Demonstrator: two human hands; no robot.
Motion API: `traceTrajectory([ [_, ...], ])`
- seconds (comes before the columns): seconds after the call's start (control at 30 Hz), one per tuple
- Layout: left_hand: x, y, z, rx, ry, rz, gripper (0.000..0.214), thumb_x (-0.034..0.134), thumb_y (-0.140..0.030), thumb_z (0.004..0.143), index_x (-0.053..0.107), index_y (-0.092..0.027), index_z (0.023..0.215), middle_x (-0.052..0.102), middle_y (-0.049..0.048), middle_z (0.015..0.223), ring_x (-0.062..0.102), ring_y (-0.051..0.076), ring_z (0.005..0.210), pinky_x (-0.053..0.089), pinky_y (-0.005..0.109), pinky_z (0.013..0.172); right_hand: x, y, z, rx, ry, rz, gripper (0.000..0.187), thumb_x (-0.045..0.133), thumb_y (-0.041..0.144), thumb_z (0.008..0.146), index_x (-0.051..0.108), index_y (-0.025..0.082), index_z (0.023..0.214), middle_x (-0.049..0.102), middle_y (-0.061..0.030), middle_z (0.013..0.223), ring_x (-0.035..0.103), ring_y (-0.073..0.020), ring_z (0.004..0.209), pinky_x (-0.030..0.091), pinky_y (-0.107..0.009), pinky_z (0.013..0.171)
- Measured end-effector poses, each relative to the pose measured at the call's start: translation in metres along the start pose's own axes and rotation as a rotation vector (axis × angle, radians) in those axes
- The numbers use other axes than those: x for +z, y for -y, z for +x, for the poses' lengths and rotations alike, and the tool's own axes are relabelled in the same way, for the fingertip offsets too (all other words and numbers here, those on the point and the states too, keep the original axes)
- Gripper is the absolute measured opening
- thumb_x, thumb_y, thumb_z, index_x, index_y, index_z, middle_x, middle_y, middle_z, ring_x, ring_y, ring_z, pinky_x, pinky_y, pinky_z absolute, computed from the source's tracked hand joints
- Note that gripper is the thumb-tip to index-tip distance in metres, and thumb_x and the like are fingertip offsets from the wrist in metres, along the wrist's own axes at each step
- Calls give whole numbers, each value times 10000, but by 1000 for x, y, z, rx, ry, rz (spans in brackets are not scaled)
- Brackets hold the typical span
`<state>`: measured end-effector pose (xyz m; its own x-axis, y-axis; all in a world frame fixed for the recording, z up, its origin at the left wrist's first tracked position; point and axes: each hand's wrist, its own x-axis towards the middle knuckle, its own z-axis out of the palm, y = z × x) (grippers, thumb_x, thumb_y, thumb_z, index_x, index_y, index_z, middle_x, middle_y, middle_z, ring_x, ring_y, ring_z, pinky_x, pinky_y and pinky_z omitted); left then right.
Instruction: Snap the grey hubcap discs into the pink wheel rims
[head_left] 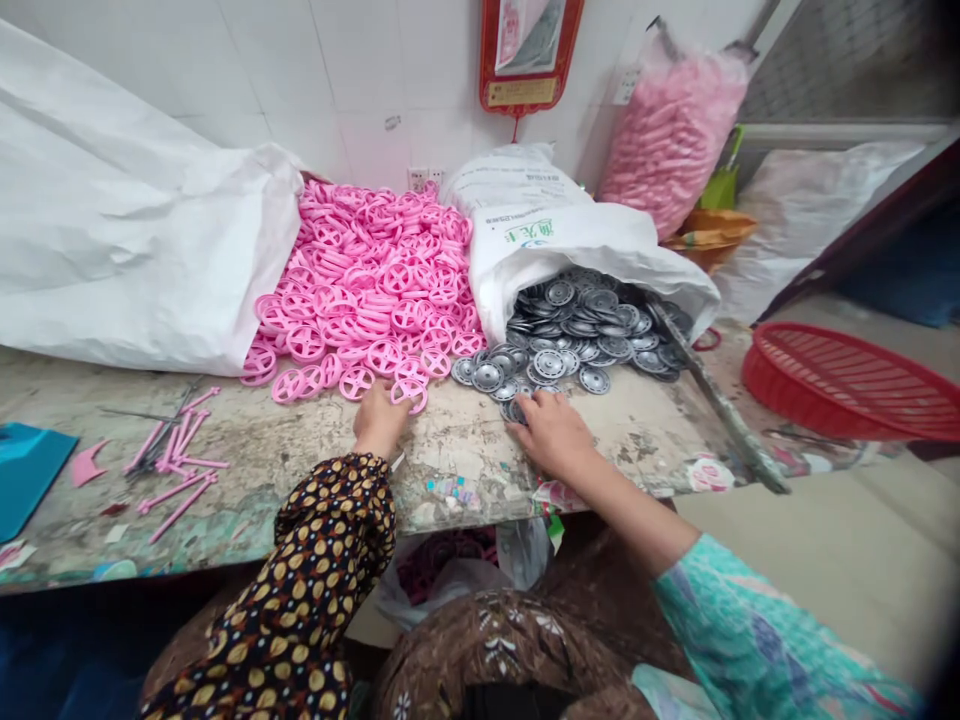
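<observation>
My left hand (379, 420) rests on the worn tabletop (450, 450) at the near edge of a big heap of pink plastic wheels (367, 285). Its fingers curl around one pink wheel (409, 393). My right hand (550, 432) lies palm down at the near edge of a heap of silver hubcap discs (581, 335), with its fingertips spread on a disc (515, 409). The discs spill from a white sack (559, 235). The pink wheels spill from a larger white sack (127, 230) on the left.
Pink plastic sprue sticks (176, 455) lie at the left of the table beside a blue sheet (26, 470). A red basket (855, 380) stands at the right. A clear bag of pink parts (671, 135) leans on the tiled wall. A plastic bag (442, 570) hangs under the table edge.
</observation>
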<state>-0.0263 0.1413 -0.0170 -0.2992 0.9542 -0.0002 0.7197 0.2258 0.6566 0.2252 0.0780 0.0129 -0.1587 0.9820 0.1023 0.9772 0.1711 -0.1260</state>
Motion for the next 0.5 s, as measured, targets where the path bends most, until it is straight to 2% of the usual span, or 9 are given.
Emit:
traceTrajectory([
  [0.07, 0, -2, -2, 81, -8, 4, 362, 608, -365, 730, 542, -205, 1047, 625, 55, 924, 590, 218, 820, 433, 332, 730, 4, -12, 4, -15, 60, -59, 396, 518, 334, 873, 569, 102, 1189, 597, -209, 1049, 546, -309, 963, 402, -388, 819],
  [0.17, -7, -3, -19, 330, -66, 97, 243, 498, -239, 793, 556, -204, 1026, 592, 61, 954, 567, 213, 898, 428, 328, 789, 6, -24, 2, -83, 105, -7, 366, 429, 278, 916, 541, 120, 1227, 625, -186, 1063, 577, -271, 960, 406, -345, 808],
  [0.23, -13, -2, -38, 514, 34, 224, 222, 478, -219, 797, 588, -208, 990, 557, 74, 963, 546, 226, 925, 424, 342, 814, 2, -29, 0, -21, 66, 17, 359, 369, 243, 930, 537, 136, 1229, 650, -171, 1038, 600, -257, 921, 411, -335, 780],
  [0.3, -19, 1, -56, 615, 183, 275, 273, 525, -226, 760, 591, -214, 1024, 523, 78, 985, 533, 232, 928, 427, 354, 825, -4, -30, 1, 85, -35, 39, 353, 342, 236, 934, 552, 146, 1204, 664, -165, 1018, 609, -253, 888, 410, -336, 763],
  [0.37, -22, 6, -68, 618, 266, 222, 379, 579, -234, 713, 555, -212, 1091, 498, 74, 1022, 523, 229, 946, 432, 356, 843, -7, -22, 5, 102, -156, 167, 329, 368, 257, 927, 573, 161, 1166, 661, -145, 1042, 603, -239, 909, 408, -326, 777],
  [0.4, -21, 8, -71, 589, 262, 179, 420, 600, -251, 699, 533, -206, 1112, 491, 72, 1031, 518, 228, 958, 434, 358, 853, -6, -14, 9, 80, -189, 286, 309, 397, 272, 918, 586, 171, 1140, 663, -123, 1033, 601, -225, 905, 411, -313, 776],
  [0.43, -20, 11, -73, 552, 241, 143, 450, 618, -281, 695, 514, -198, 1125, 488, 70, 1031, 514, 229, 967, 433, 362, 860, -3, -4, 14, 55, -191, 428, 290, 429, 283, 902, 595, 181, 1116, 668, -94, 992, 602, -206, 872, 418, -297, 756],
  [0.5, -14, 15, -70, 472, 159, 114, 518, 642, -366, 696, 488, -180, 1154, 488, 76, 1028, 507, 242, 984, 427, 377, 870, 10, 20, 26, 36, -110, 707, 262, 487, 294, 859, 603, 193, 1071, 652, -28, 820, 588, -167, 729, 427, -267, 671],
])
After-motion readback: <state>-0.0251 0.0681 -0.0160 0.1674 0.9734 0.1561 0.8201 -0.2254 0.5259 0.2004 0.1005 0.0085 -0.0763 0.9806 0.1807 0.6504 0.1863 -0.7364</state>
